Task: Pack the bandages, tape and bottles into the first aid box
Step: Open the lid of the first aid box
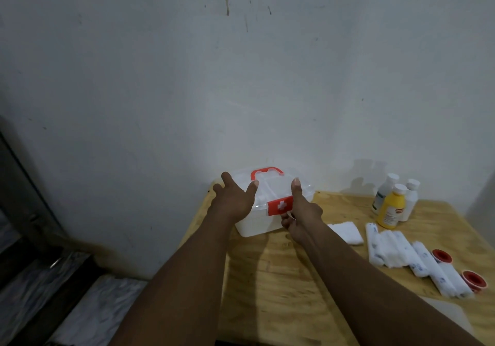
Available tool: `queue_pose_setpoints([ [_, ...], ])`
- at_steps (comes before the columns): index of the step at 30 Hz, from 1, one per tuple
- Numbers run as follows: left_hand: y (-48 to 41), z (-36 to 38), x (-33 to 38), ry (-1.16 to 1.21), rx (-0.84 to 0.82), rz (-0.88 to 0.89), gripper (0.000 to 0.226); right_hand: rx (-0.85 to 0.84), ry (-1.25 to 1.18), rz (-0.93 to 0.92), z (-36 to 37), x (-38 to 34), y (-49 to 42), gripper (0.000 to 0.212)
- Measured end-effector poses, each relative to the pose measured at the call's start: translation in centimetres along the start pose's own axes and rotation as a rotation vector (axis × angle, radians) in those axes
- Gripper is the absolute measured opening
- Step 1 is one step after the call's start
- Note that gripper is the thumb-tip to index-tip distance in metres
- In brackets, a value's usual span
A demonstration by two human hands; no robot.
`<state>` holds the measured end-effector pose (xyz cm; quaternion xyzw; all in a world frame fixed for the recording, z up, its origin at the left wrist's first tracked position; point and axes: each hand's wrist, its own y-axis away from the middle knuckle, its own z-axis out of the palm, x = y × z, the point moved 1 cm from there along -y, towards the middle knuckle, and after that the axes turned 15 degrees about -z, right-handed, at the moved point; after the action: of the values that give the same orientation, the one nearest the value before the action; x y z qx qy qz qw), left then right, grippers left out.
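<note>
— While the first aid box (267, 206) sits shut at the counter's (281, 278) far edge, what are the hands doing?
— Left hand (233, 201) spread loose against its lid; right hand (301, 211) with fingers (285, 221) curled under the red latch (280, 205), thumb up.
— And the supplies?
— Bottles (395, 201), bandages (401, 252) and tape (442, 256) lie apart, right.

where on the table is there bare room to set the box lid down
Bare wood lies on the table in front of the first aid box, between the forearms. A smaller patch lies behind the gauze pad, left of the bottles. The right side is crowded with bandage rolls and tape rolls.
</note>
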<state>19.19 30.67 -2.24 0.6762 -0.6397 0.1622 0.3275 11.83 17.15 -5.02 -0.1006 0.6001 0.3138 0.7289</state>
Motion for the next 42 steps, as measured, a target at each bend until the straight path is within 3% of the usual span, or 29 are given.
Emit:
queue_pose_setpoints([
  [9, 0.4, 0.5, 0.0, 0.018, 0.048, 0.002, 0.083, 0.177, 0.144, -0.076, 1.3, 1.4, 0.9, 0.093],
  [16, 0.4, 0.4, 0.0, 0.024, 0.03, 0.004, 0.084, 0.184, 0.107, -0.085, 1.6, 0.1, 1.0, 0.072],
  [20, 0.4, -0.2, 0.0, 0.041, -0.025, 0.019, 0.087, 0.09, 0.139, -0.144, 0.4, 0.1, 0.6, 0.071],
  [24, 0.3, -0.7, -0.4, 0.05, -0.036, 0.078, 0.084, -0.012, 0.193, -0.248, -1.8, -1.7, 0.7, 0.045],
  [28, 0.5, -1.2, -0.8, 0.151, 0.005, 0.175, 0.073, -0.103, 0.233, -0.342, -3.3, -3.7, 1.4, 0.036],
  [36, 0.8, -2.5, -1.3, 0.289, -0.093, 0.23, 0.113, -0.238, -0.006, -0.241, -1.9, -8.9, 2.9, 0.036],
  [38, 0.4, -3.0, -1.5, 0.322, -0.083, 0.243, 0.111, -0.273, -0.08, -0.209, -1.0, -10.4, 3.1, 0.033],
  [42, -0.2, -3.7, -1.3, 0.331, 0.019, 0.263, 0.089, -0.343, -0.172, -0.137, 0.4, -13.1, 3.4, 0.013],
])
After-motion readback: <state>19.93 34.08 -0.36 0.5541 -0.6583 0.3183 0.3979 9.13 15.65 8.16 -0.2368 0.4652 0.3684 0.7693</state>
